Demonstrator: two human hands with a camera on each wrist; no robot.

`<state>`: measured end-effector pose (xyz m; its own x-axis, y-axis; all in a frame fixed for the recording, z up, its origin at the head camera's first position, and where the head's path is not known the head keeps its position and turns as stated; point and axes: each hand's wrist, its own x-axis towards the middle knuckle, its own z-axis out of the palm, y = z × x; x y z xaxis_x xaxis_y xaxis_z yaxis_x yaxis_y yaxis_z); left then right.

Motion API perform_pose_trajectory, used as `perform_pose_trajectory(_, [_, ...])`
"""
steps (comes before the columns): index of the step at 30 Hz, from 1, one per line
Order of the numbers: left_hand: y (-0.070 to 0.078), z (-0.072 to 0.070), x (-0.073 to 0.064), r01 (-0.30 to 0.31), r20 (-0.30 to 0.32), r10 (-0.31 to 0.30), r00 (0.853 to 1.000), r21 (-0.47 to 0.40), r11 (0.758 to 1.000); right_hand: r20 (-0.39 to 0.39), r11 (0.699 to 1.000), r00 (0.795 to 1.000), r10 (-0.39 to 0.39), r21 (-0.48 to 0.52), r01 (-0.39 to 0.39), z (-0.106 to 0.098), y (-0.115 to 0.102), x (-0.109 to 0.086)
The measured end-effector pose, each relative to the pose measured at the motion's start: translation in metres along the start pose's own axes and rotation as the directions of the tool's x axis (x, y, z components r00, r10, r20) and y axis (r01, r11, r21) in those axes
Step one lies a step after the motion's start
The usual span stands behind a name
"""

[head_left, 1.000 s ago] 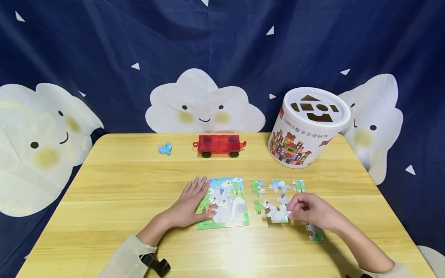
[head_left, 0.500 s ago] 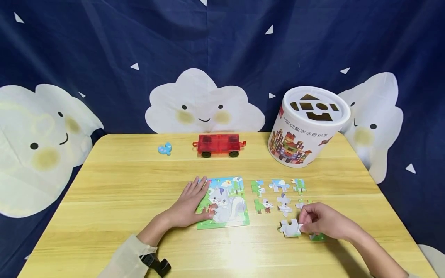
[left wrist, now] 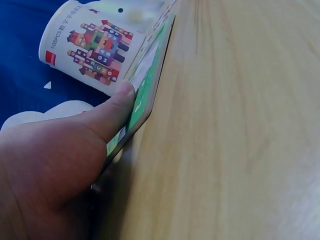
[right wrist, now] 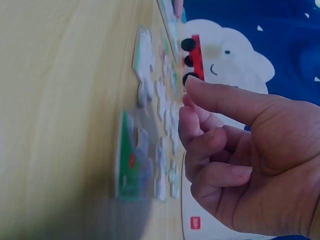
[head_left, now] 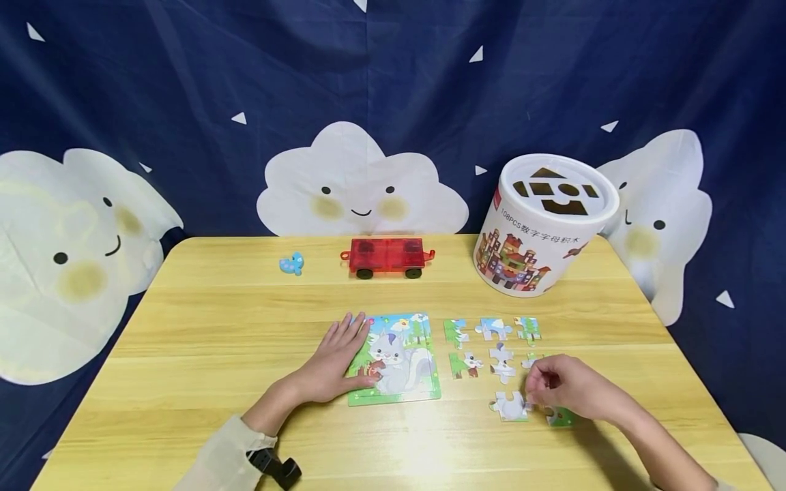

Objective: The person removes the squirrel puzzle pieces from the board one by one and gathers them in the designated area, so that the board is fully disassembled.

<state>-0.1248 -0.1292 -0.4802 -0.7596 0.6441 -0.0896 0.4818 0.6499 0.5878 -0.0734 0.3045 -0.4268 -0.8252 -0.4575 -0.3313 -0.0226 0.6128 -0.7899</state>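
Observation:
My left hand [head_left: 328, 368] lies spread on the left part of a square squirrel puzzle board [head_left: 405, 361], fingers straight. In the left wrist view its thumb [left wrist: 112, 112] rests on the board's green border. My right hand [head_left: 568, 389] hovers just over the puzzle pieces at the right, its fingers loosely curled with nothing between them. Just left of its fingertips a grey-white puzzle piece [head_left: 511, 406] lies flat on the table. A green corner piece [head_left: 560, 417] is partly hidden below the hand. Behind these lie several more pieces, among them a squirrel-face piece [head_left: 502, 363].
At the back right stands a white block bucket [head_left: 540, 232] with shaped holes in its lid. A red toy wagon [head_left: 388, 256] and a small blue toy animal [head_left: 291, 264] sit along the back of the wooden table [head_left: 215, 307]. A dark blue cloud-print cloth hangs behind.
The right hand carried the grey-white puzzle piece toward the front right, set it down, and let it go, lifting slightly. The left hand has stayed on the board.

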Motion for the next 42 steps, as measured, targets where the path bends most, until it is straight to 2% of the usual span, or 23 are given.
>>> perform_pose_trajectory(6, [-0.004, 0.0, 0.001, -0.006, 0.005, 0.006, 1.0, -0.017, 1.0, -0.01, 0.998, 0.998, -0.055, -0.039, 0.054, 0.005, -0.016, 0.018])
perform_pose_trajectory(13, [-0.005, 0.002, 0.005, -0.02, 0.003, 0.02, 1.0, -0.022, 1.0, 0.023, 0.99, 0.992, -0.122, -0.064, 0.124, 0.018, -0.036, 0.042])
perform_pose_trajectory(22, [-0.003, 0.002, 0.005, -0.018, -0.017, 0.017, 1.0, -0.041, 0.999, 0.059, 0.98, 0.984, -0.167, -0.103, 0.173, 0.035, -0.054, 0.065])
perform_pose_trajectory(29, [-0.005, 0.002, 0.004, -0.013, -0.066, 0.007, 0.998, -0.097, 0.995, 0.04, 0.972, 0.98, -0.193, -0.132, 0.197, 0.049, -0.067, 0.078])
perform_pose_trajectory(36, [-0.008, 0.0, 0.0, 0.003, -0.094, -0.018, 0.995, -0.16, 0.987, 0.024, 0.966, 0.971, -0.238, -0.103, 0.239, 0.07, -0.08, 0.093])
perform_pose_trajectory(42, [-0.005, -0.009, -0.002, -0.005, -0.105, -0.007, 0.994, -0.113, 0.994, -0.021, 0.962, 0.966, -0.257, -0.102, 0.254, 0.086, -0.086, 0.107])
